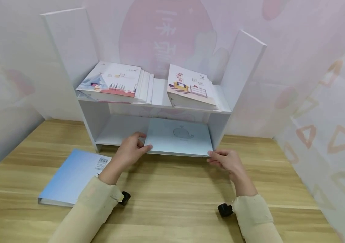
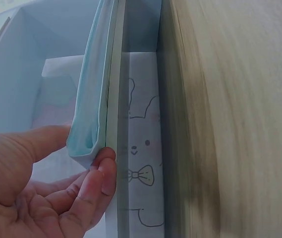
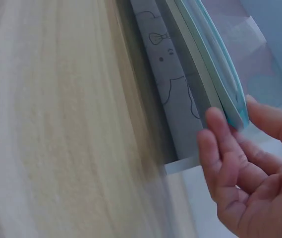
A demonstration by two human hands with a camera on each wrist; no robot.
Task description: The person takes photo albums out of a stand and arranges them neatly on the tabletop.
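A pale blue book with a whale drawn on its cover lies flat on the right part of the lower shelf. My left hand pinches its front left corner, thumb on top and fingers beneath. At the front right corner, my right hand grips the book the same way. The left wrist view shows the edge of the book between thumb and fingers, close along the shelf board. In the right wrist view, the other end of the book sits in my right hand.
Leaning books stand on the upper shelf, one stack at left and another at right. A blue binder-like book with a barcode lies on the wooden table at left. The white side panel rises at right.
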